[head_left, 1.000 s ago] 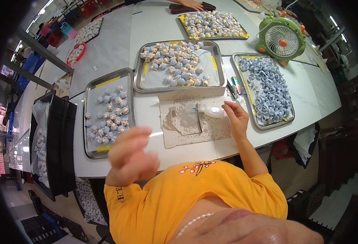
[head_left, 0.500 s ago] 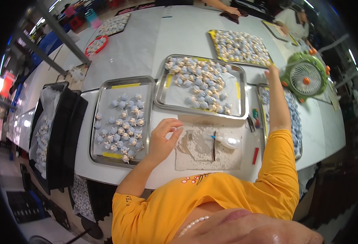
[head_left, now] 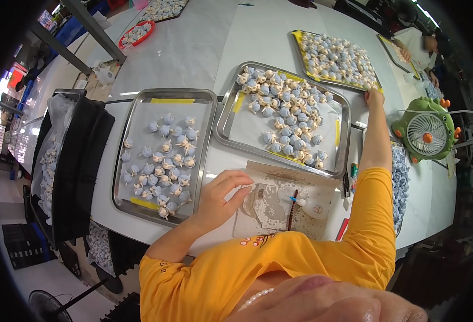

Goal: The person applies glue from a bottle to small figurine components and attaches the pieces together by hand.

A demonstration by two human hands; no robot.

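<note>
Table: white with faint grey marbling (head_left: pixel 199 53), seams showing between its sections.
Near left: a steel tray (head_left: pixel 174 94) of blue-and-cream buds, spaced loosely.
Middle: a second steel tray (head_left: pixel 346 123), set aslant, its buds bunched closer.
Beyond: a yellow-edged tray (head_left: pixel 301 52), densely filled.
Near edge: a stained, speckled work board (head_left: pixel 311 228); a red stick (head_left: pixel 342 229) just to its right.
Right: a tray of blue petal-like pieces (head_left: pixel 397 144), partly hidden by an arm; a green animal-shaped fan (head_left: pixel 428 130) near it.
Far left: a round red basket (head_left: pixel 151 31) beside a dark-rimmed tray (head_left: pixel 179 15), both loaded.
</note>
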